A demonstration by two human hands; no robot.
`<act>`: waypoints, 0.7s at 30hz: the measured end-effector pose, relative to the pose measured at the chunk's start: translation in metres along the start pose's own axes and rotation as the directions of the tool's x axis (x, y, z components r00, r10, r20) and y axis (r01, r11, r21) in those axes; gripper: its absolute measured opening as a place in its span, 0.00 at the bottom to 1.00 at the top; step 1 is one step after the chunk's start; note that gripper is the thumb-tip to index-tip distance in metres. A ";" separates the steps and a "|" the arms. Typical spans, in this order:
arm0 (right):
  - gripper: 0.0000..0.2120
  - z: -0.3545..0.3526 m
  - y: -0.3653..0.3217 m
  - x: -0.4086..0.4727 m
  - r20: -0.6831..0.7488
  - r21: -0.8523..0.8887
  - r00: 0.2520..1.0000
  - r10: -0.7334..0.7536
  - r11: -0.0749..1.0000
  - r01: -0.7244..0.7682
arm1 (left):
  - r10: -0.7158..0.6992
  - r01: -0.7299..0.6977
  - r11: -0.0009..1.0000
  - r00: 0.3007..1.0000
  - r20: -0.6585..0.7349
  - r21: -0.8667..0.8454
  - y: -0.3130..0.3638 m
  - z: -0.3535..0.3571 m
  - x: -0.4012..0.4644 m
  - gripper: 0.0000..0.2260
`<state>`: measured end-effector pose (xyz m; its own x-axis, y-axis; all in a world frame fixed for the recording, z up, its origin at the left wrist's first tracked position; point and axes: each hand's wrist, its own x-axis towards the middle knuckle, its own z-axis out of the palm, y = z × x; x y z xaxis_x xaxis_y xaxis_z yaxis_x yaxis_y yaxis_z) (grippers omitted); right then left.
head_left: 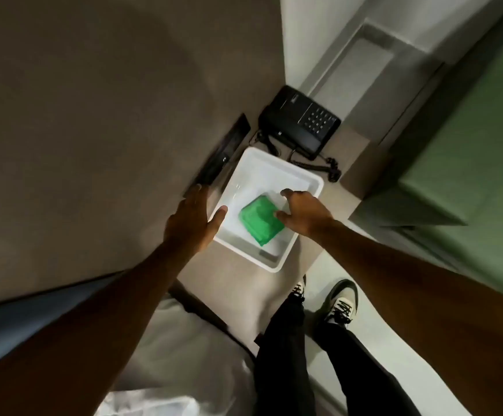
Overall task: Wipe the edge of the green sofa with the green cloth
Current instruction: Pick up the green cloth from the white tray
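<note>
You are at the pick-up step: nothing has been wiped yet, and the green cloth (260,221) lies folded inside the white tub (313,183), toward its near right side, apparently in shallow water, though that is hard to confirm. The tub sits on the tabletop near its front edge, with a black telephone (300,125) just behind it toward the back. Your right hand (303,210) hovers over the tub with fingers spread and empty, its fingertips at the cloth's right edge; I cannot tell whether they touch it. Your left hand (193,219) is open too, its thumb resting against the tub's left rim as if to steady it. The green sofa (466,163) stands well apart to your right. Next, close the right hand on the cloth, lift it clear, likely squeeze it out, then turn right toward the sofa's edge.
</note>
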<state>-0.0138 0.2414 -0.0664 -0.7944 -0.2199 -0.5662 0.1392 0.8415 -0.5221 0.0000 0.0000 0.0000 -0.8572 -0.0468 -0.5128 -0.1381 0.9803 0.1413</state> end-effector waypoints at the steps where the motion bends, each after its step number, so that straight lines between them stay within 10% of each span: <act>1: 0.27 0.020 -0.001 0.013 0.025 0.006 1.000 0.009 1.000 -0.009 | -0.010 0.010 1.000 1.000 0.013 0.004 -0.008 0.013 0.007 0.33; 10: 0.40 0.121 -0.012 0.087 -0.066 0.090 0.962 0.266 0.961 -0.260 | 0.122 -0.128 0.989 0.989 -0.080 -0.077 -0.032 0.080 0.047 0.17; 13: 0.31 0.113 -0.010 0.078 -0.002 0.302 0.913 0.408 0.871 -0.388 | 0.137 -0.144 0.985 0.988 -0.071 -0.093 -0.021 0.072 0.047 0.13; 21: 0.14 0.089 0.021 -0.071 -0.070 0.827 0.921 0.383 0.538 -0.161 | 0.253 -0.252 0.968 0.960 0.119 -0.024 0.060 0.023 0.037 0.19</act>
<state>0.0983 0.2310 -0.0935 -0.7198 0.1548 -0.6767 0.6918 0.0798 -0.7177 -0.0287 0.0616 -0.0302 -0.7989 0.2257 -0.5575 0.0702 0.9556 0.2862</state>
